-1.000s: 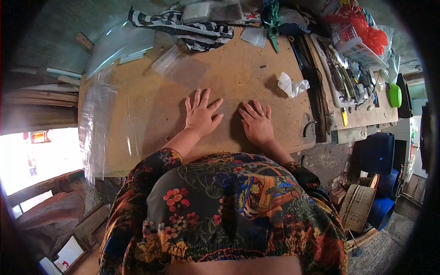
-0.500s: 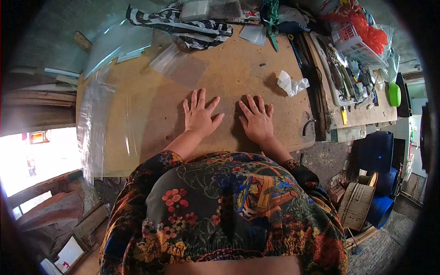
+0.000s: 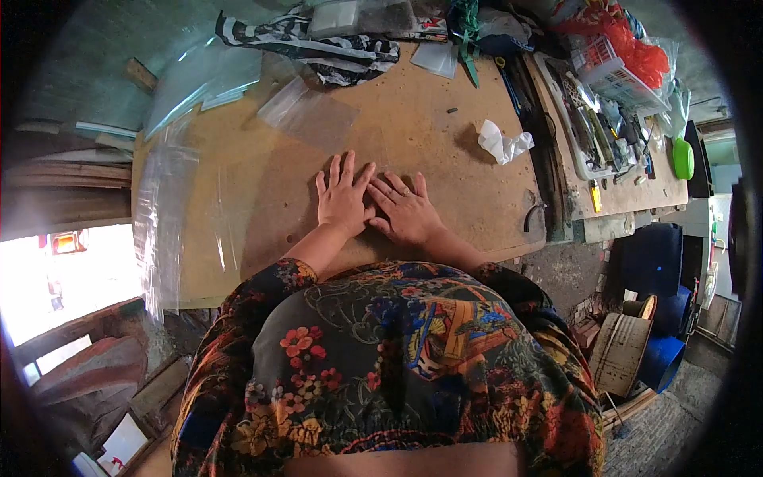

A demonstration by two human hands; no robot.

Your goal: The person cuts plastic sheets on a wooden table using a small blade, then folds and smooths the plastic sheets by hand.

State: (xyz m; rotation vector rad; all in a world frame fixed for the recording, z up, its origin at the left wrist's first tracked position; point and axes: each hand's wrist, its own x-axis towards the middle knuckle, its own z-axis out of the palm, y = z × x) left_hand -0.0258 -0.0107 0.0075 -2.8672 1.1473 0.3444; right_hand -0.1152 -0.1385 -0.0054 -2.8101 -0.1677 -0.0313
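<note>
My left hand point(image 3: 342, 199) lies palm down on the wooden table point(image 3: 469, 207), fingers spread, holding nothing. Beside it, my right hand point(image 3: 404, 213) also rests palm down with its fingers apart and a ring on one finger. Its fingertips and thumb meet the thumb side of my left hand. Beyond the left hand lies a clear plastic bag point(image 3: 308, 114). A crumpled white tissue point(image 3: 504, 142) sits on the tabletop to the right of both hands.
Clear plastic sheeting point(image 3: 164, 207) covers the table's left side. At the back lies a black-and-white striped bag point(image 3: 318, 48). To the right are a tray of tools point(image 3: 588, 131), a white basket point(image 3: 608, 71) with red plastic and a green object point(image 3: 683, 159). Blue containers point(image 3: 652, 262) stand lower right.
My right hand has moved left across the tabletop and now touches my left hand. My left hand has stayed nearly in place.
</note>
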